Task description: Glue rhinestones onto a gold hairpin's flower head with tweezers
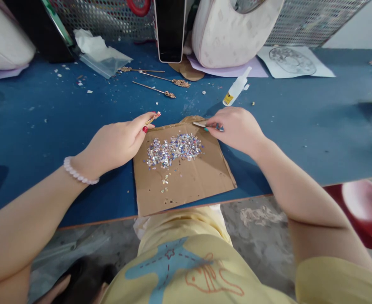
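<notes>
Between the thumb and fingertips of my left hand point(118, 141) is a small gold ornament point(152, 120), held over the far left corner of a cardboard sheet point(186, 185). Pale bits show at its tip. My right hand point(236, 126) pinches tweezers point(200, 124), their silver tip pointing left above the sheet's far right corner. A loose pile of tiny shiny chips point(173, 150), white, blue and violet, is spread across the cardboard. A few chips point(164, 181) lie apart, nearer to me.
Behind the cardboard lie several gold hairpin-like sticks point(154, 88). A glue bottle point(237, 87) stands beyond my right hand. Farther back are a phone point(170, 31), a white bag point(233, 36), a printed sheet point(295, 62) and a plastic bag point(101, 63). The blue table's front edge point(252, 197) is near my body.
</notes>
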{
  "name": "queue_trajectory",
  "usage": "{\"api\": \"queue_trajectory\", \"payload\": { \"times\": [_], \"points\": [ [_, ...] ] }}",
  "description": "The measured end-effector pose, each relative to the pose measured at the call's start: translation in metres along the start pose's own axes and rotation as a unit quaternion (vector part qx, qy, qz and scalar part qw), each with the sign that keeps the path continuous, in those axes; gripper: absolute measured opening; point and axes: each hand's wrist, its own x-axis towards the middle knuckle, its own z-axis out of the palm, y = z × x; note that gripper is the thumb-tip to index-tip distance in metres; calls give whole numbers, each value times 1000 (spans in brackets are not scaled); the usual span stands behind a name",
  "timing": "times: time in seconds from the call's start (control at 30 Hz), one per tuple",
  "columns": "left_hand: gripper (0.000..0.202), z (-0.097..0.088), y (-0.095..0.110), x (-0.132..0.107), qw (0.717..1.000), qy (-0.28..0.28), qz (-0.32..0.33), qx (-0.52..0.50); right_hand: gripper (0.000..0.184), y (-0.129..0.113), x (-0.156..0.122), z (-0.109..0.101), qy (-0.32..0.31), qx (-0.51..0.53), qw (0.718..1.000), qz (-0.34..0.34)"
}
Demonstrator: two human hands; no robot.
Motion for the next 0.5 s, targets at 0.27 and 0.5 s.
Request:
{"api": "queue_trajectory", "payload": {
  "times": [0.27, 0.5],
  "points": [
    [50, 7, -9, 3, 1000, -3, -2, -28, 24, 1, -1, 0, 5, 5, 1000, -6],
    [46, -6, 2, 3, 989, -13, -27, -146, 26, 2, -1, 3, 8, -13, 1000, -18]
  ]
}}
